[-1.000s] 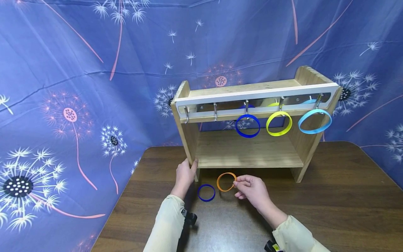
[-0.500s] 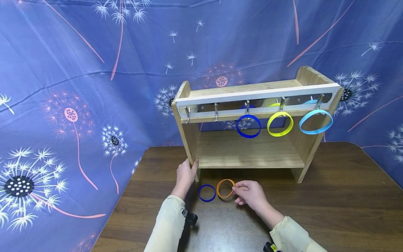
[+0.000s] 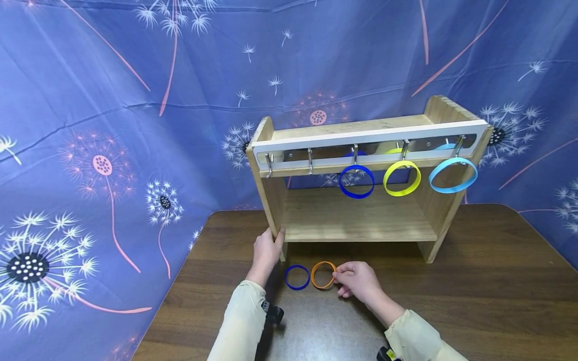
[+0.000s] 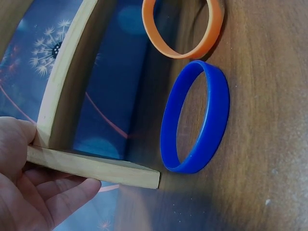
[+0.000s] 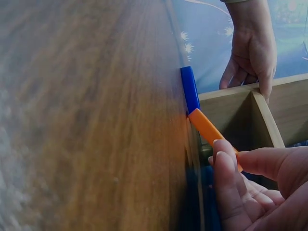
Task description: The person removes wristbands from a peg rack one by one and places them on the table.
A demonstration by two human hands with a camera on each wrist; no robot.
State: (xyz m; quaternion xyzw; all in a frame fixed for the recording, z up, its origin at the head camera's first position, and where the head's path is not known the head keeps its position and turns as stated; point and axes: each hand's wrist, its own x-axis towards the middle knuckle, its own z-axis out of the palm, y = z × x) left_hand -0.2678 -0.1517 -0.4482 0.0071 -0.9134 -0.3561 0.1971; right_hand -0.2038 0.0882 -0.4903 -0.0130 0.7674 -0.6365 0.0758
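Orange round rubbery-looking band (image 5: pixel 208 127) | tilted at the brown wooden table (image 3: pixel 496 265), beside the round blue band (image 4: pixel 219 108) | my right hand (image 3: pixel 358 282): thumb and fingers pinch one edge, likely for easy turning | my left hand (image 3: pixel 266 250): clamped round the pale wooden rack (image 3: pixel 358 215), lower left, seemingly steadying it

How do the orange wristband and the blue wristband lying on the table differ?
The right hand pinches the orange wristband; no hand touches the blue wristband. The orange wristband tilts, its held side raised, while the blue wristband lies flat on the table. Both are round, closed bands.
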